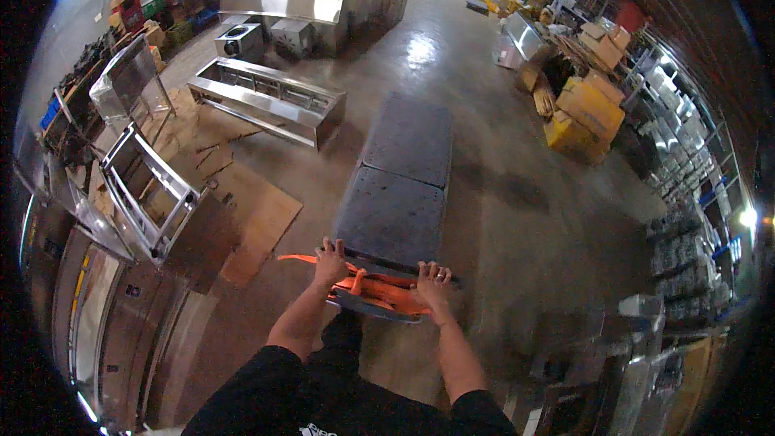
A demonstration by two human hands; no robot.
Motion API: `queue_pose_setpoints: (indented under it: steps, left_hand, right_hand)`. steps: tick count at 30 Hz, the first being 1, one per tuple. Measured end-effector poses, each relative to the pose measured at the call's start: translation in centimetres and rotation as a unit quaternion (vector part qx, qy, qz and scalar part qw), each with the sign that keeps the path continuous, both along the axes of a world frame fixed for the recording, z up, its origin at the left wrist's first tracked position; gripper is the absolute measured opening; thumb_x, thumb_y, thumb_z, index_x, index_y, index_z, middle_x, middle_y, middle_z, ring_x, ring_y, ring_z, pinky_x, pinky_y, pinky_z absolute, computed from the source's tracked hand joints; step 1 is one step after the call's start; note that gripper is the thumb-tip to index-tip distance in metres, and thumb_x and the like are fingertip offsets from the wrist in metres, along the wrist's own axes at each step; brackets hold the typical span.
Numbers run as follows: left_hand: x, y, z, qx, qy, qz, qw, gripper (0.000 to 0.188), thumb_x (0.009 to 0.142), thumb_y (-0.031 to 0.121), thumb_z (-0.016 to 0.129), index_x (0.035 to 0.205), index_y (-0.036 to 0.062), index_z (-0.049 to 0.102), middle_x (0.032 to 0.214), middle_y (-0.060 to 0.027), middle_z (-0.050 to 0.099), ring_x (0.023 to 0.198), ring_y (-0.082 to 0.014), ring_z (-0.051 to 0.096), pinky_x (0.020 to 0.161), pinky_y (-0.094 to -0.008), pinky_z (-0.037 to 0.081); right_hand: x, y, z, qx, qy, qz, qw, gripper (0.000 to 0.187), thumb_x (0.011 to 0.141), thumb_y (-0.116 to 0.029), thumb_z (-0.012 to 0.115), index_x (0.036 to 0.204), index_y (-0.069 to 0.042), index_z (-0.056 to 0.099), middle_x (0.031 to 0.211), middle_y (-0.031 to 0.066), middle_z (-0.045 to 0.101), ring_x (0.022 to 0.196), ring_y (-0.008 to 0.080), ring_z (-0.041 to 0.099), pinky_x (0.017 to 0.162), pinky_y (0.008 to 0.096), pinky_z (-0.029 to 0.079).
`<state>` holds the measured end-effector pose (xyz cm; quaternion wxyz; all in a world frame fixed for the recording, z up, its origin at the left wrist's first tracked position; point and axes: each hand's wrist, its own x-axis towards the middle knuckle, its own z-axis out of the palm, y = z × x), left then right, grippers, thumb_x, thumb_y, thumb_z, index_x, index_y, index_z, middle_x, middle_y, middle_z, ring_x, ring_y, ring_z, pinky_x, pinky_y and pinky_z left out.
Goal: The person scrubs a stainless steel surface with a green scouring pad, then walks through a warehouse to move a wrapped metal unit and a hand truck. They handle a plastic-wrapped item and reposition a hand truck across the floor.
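A long platform trolley with a dark grey two-panel deck stretches ahead of me. Across its near end runs a dark handle bar, mostly covered by my hands and by orange stuff. My left hand is closed over the bar's left end, fingers bent forward. Toward the right end, my right hand has its fingers curled over the same bar, with a ring on one finger. Between the hands lies a bunched orange strap or cloth, whose exact kind I cannot make out. One orange tail sticks out left past my left hand.
On the left lie a long stainless-steel frame, a metal stand and flat cardboard. Steel counters stand farther back. Yellow cartons are piled at right, before loaded shelving. Smooth concrete floor surrounds the trolley.
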<state>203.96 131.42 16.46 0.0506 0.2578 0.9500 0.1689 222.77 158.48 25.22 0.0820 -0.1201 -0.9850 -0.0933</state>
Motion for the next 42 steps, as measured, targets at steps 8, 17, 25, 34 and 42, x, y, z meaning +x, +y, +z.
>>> queue_pose_setpoints:
  steps: [8,17,25,34,42]
  left_hand:
    - [-16.5,18.6,5.2,-0.051,-0.18,0.002,0.982,0.102,0.081,0.066,0.067,0.158,0.0146,0.025,0.161,-0.0296,0.019,0.134,-0.0633,0.036,0.098,-0.0685,0.043]
    - [-36.2,36.4,4.0,-0.02,-0.154,-0.022,0.988,0.081,0.091,0.038,0.065,0.153,0.0026,0.027,0.158,-0.0272,0.026,0.132,-0.0604,0.04,0.098,-0.0587,0.049]
    - [-56.4,45.9,-3.8,-0.069,-0.012,-0.075,0.995,0.073,0.092,0.032,0.062,0.151,0.0028,0.032,0.151,-0.0294,0.031,0.127,-0.0583,0.045,0.104,-0.0567,0.044]
    - [-55.4,42.9,-6.5,0.08,-0.313,0.18,0.929,0.049,0.096,0.03,0.057,0.134,0.0014,0.045,0.118,-0.0241,0.057,0.105,-0.0466,0.059,0.095,-0.0489,0.043]
    - [-61.0,43.3,-8.0,-0.159,-0.568,0.122,0.798,0.03,0.092,0.026,0.061,0.106,-0.0001,0.056,0.083,-0.0181,0.061,0.077,-0.0403,0.063,0.07,-0.0477,0.048]
  right_hand:
    - [-16.0,17.6,0.4,-0.121,-0.186,-0.104,0.97,0.086,0.079,-0.053,0.072,0.147,-0.012,0.039,0.147,0.0254,0.041,0.139,0.049,0.036,0.117,0.0682,0.015]
    - [-34.7,36.5,-2.7,-0.134,-0.114,-0.075,0.982,0.076,0.09,-0.044,0.058,0.154,-0.015,0.03,0.158,0.0268,0.03,0.144,0.0577,0.021,0.114,0.0758,0.007]
    - [-56.3,49.6,-0.1,-0.137,-0.136,-0.002,0.981,0.08,0.083,-0.046,0.07,0.145,-0.009,0.035,0.139,0.0251,0.04,0.133,0.0503,0.037,0.114,0.0665,0.017]
    - [-74.7,66.3,-1.0,-0.139,-0.113,-0.009,0.984,0.078,0.083,-0.039,0.071,0.144,-0.012,0.031,0.139,0.0234,0.04,0.13,0.048,0.041,0.111,0.0665,0.025]
    - [-88.2,80.3,-0.9,-0.089,-0.065,0.005,0.994,0.059,0.092,-0.036,0.063,0.141,-0.011,0.041,0.132,0.0217,0.052,0.125,0.0455,0.05,0.106,0.0652,0.032]
